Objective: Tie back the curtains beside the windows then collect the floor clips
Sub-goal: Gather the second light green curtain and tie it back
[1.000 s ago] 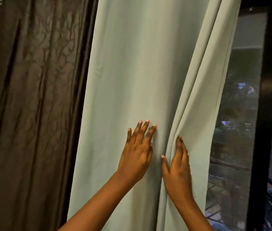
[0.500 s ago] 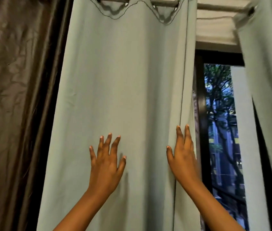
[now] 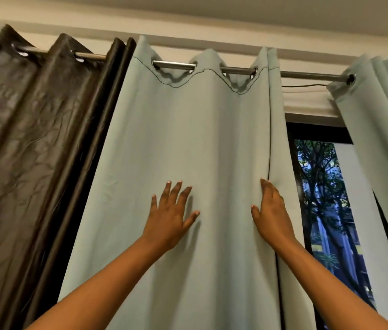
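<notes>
- No writing, label, brand, number or sign can be read anywhere in the head view.

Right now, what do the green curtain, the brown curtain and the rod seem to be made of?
Green curtain: likely a thick woven cloth, matte, smooth, hanging in soft broad folds.
Brown curtain: perhaps a thinner synthetic or satin-like cloth; it shines slightly and is full of fine creases.
Rod: apparently metal with a brushed silver finish, passing through ring holes.
</notes>
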